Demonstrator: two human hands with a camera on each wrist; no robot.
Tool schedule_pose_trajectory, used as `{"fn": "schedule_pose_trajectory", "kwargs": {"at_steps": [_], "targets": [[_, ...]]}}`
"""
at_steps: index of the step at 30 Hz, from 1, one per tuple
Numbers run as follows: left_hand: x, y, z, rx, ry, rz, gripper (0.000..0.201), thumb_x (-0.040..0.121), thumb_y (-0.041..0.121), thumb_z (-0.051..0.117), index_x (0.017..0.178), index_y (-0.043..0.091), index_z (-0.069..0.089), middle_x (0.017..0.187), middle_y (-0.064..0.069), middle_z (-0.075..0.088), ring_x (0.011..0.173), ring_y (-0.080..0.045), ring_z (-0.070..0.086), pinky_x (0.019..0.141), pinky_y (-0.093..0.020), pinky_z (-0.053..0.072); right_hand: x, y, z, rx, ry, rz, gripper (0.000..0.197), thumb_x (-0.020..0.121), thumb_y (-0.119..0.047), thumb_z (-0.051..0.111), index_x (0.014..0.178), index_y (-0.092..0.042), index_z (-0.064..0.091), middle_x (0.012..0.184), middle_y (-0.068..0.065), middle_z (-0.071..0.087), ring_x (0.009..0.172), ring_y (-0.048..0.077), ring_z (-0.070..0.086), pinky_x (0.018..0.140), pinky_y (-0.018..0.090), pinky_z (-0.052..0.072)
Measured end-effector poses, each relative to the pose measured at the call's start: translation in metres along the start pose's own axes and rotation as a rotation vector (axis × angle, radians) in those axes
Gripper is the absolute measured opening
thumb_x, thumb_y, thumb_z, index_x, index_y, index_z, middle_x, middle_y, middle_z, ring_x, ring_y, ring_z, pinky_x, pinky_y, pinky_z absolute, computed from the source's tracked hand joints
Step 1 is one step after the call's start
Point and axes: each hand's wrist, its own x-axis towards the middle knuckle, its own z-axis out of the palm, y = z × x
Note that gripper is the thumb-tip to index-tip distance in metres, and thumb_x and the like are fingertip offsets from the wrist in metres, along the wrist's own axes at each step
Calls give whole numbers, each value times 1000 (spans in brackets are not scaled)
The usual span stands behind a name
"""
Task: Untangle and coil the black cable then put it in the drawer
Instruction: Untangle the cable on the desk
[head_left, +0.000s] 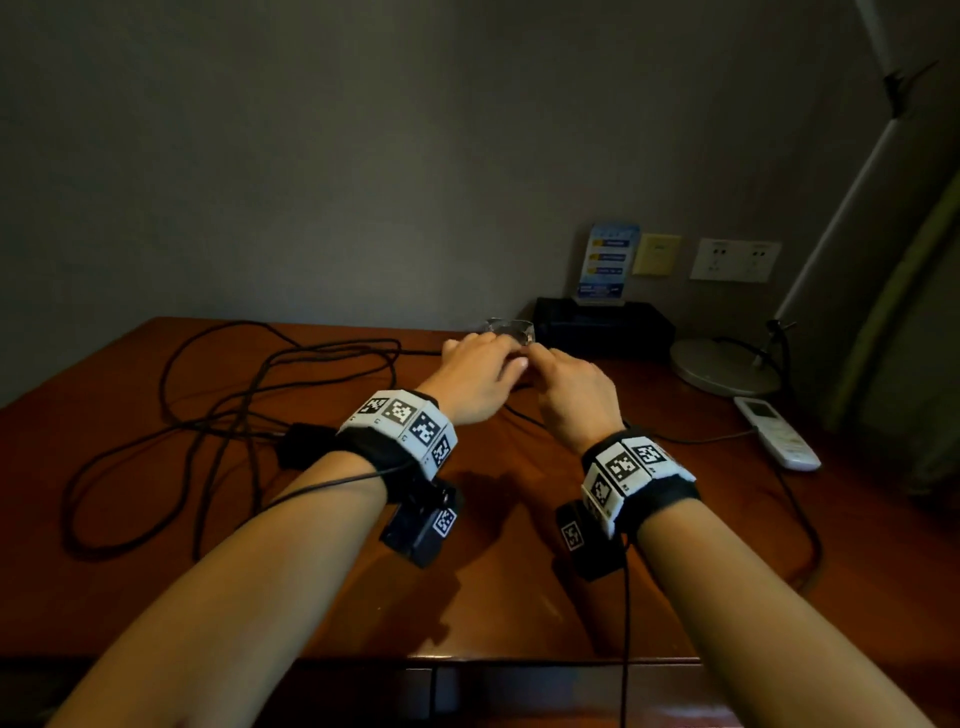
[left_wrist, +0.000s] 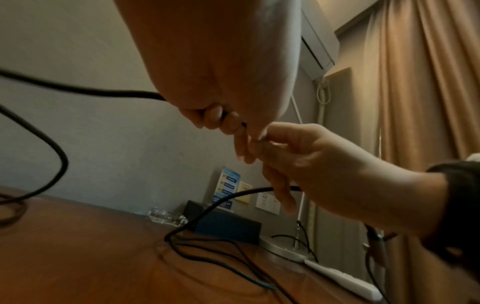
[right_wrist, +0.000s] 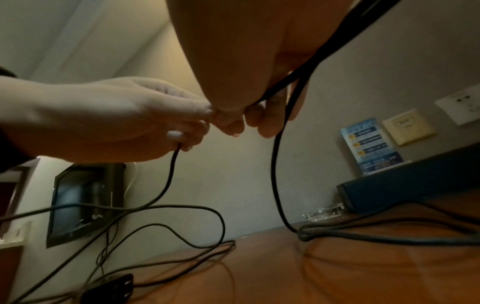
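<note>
- Two hands meet above the reddish-brown wooden desk (head_left: 519, 597): left hand (head_left: 475, 376) and right hand (head_left: 574, 397) each pinch the thin black cable (head_left: 218, 410) in curled fingers (left_wrist: 215, 115)
- Most of it sprawls in crossed loops on the desk's left
- Pulling hard could tighten those crossings into knots
- A dragged loop may catch the clear glass ashtray (head_left: 511, 328)

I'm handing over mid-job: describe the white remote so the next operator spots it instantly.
Start at the brown wooden desk and go to its far right corner, where a round grey lamp base sits. The white remote lies flat just in front of that base, angled along the desk's right edge. It is the only white, slim, bar-shaped item there; the black cable and black box are dark.
</note>
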Motion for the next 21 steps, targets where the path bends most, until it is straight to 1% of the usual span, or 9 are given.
{"fn": "schedule_pose_trajectory", "kwargs": {"at_steps": [3,5,7,10,13,16,18,19,21], "targets": [[0,-15,-7,-141,115,-37,27,100,31,48,95,18,70,99,-1,70,104,-24,61,96,-44,42,-4,10,2,-8,21,8,29,97,-14,44,124,-20,50,106,4,70,95,29,66,77,34,39],[0,-33,-16,-234,208,-119,27,98,28,51,80,19,69,86,2,70,96,-24,65,94,-45,46,-9,24,7,-18,9,107,25,97,-13,44,120,-21,50,101,1,69,97,25,65,91,39,39],[-3,-53,-30,-250,329,-256,27,98,27,52,76,19,66,80,-4,67,91,-32,65,89,-45,48,-18,41,13,-66,-12,244,27,92,-9,45,116,-21,49,102,-1,64,104,23,61,103,44,32],[-6,-84,-44,-244,499,-539,31,99,26,49,90,5,69,100,-21,68,101,-42,59,90,-46,46,-24,57,15,-98,79,448,34,84,-3,45,114,-17,48,104,2,59,107,26,56,110,53,23],[-9,-97,-41,-223,480,-680,34,101,27,48,103,2,70,113,-23,66,115,-44,52,96,-46,39,-18,58,17,-47,70,510,30,87,-4,44,115,-14,47,104,6,60,106,29,58,110,55,23],[-12,-90,-32,-100,322,-734,35,101,30,43,116,7,64,126,-22,58,123,-42,44,101,-47,31,-11,51,19,49,77,492,13,97,-13,39,109,-13,45,103,9,63,101,33,61,99,48,34],[-14,-78,-24,66,211,-749,44,100,38,39,137,14,46,139,-23,44,130,-41,34,106,-51,23,-8,44,19,26,84,458,15,98,-14,39,111,-14,46,104,9,62,101,33,60,93,46,37],[-14,-71,-20,120,206,-716,50,100,41,38,144,18,36,145,-22,37,134,-41,29,109,-53,19,-6,39,19,-4,73,441,20,96,-11,41,115,-14,46,106,9,61,104,32,59,92,46,37],[-11,-55,-11,135,233,-530,56,99,47,34,151,25,26,151,-19,28,140,-37,22,112,-54,14,-1,29,18,-49,52,407,30,92,-8,42,120,-15,47,110,9,60,107,32,56,92,45,37]]}}
